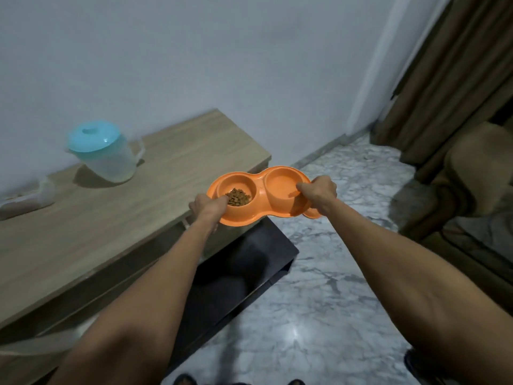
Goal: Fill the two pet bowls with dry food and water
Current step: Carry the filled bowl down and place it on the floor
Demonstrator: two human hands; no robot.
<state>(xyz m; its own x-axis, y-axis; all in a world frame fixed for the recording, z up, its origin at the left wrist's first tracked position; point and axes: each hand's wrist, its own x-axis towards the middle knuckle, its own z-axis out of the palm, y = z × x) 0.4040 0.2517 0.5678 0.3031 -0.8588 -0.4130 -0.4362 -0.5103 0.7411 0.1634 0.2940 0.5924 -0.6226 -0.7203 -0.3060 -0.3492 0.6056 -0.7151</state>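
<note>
Both hands (263, 200) clamp the ends of the light, stiff orange double pet bowl (259, 194); hold level so kibble (238, 197) stays put.

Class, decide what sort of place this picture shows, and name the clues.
Probably a room in a home: a marble floor, long brown curtains, a low wooden cabinet and an orange double pet bowl with dry food.

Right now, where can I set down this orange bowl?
Wooden top: bare between the jug and its right end. Marble floor: open between the black shelf and the armchair. Crowded only left of the jug.
</note>
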